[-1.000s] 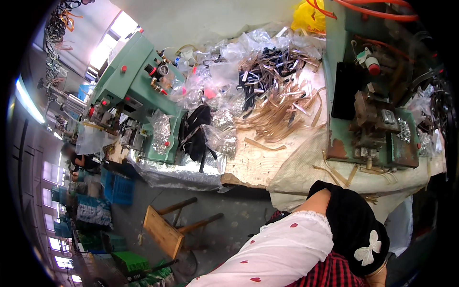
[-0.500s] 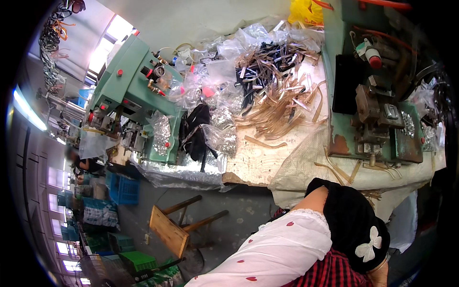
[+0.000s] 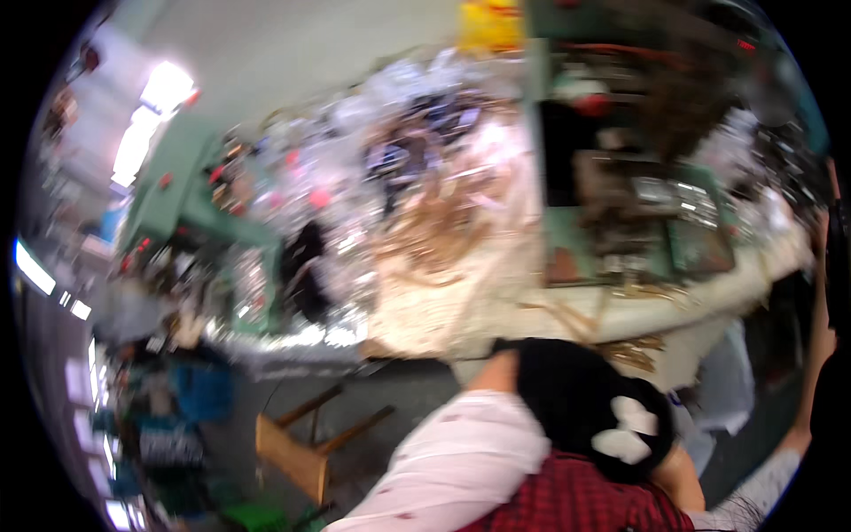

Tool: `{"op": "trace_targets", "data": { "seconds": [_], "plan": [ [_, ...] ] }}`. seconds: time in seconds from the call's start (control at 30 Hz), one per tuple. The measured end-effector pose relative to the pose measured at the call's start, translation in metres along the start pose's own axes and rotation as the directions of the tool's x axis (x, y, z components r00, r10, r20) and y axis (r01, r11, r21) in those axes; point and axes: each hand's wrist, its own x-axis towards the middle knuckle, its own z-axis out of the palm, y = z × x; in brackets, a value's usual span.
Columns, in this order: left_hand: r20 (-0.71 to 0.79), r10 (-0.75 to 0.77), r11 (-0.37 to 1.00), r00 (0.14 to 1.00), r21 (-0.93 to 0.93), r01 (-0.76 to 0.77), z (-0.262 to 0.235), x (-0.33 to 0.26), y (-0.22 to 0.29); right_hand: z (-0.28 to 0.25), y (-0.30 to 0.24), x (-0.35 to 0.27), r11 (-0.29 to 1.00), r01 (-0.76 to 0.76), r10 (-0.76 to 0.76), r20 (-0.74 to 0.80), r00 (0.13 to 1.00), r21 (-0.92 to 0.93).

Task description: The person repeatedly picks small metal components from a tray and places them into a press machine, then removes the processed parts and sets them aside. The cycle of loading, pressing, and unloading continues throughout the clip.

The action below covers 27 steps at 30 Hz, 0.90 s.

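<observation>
The picture is smeared by motion. My left arm, in a pink sleeve (image 3: 461, 461), crosses the lower middle over a red checked garment (image 3: 576, 496). A strip of bare skin (image 3: 493, 374) shows where the sleeve meets a black cloth with a white bow (image 3: 585, 408). That cloth hides my left hand. At the right rim a bare forearm (image 3: 817, 355) in a grey sleeve rises along the edge. Its hand sits by a dark shape at the rim (image 3: 835, 257); its grip is unclear. Both arms are short of the workbench (image 3: 496, 310).
A green machine (image 3: 191, 213) stands at the bench's left and another green machine (image 3: 620, 222) at the right. Between them lie clear plastic bags and tan strips (image 3: 434, 222). A wooden stool (image 3: 301, 443) stands on the floor below, with blue crates (image 3: 199, 390) further left.
The view has gone blurry as the head moves. A bare forearm has come up along the right rim. The pink-sleeved arm and the black cloth stay in about the same place.
</observation>
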Motion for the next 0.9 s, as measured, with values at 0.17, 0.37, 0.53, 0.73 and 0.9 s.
{"op": "trace_targets", "data": {
  "seconds": [0.17,0.37,0.53,0.73,0.9],
  "plan": [
    [-0.578,-0.051,0.979,0.814,0.132,0.155,-0.039,-0.116,0.012,0.076,-0.029,-0.038,0.717,-0.261,0.04,0.336,0.941,0.646],
    [-0.939,-0.288,0.951,0.186,-0.303,-0.057,-0.034,-0.164,0.02,0.161,-0.111,-0.28,0.222,-0.404,-0.297,0.456,0.839,0.887],
    [-0.959,-0.277,0.619,-0.058,-0.132,-0.775,-0.028,-0.171,0.018,0.189,-0.143,-0.3,0.638,0.381,-0.723,0.352,0.594,0.669],
    [-0.754,0.625,0.593,-0.202,0.291,0.751,-0.027,-0.221,0.03,0.191,-0.12,-0.253,0.724,0.516,-0.688,0.42,0.592,0.457],
    [-0.708,0.626,0.029,0.328,0.441,0.897,-0.072,-0.226,0.034,0.22,-0.062,-0.22,0.729,0.684,-0.58,0.518,0.628,-0.013]
  ]
}}
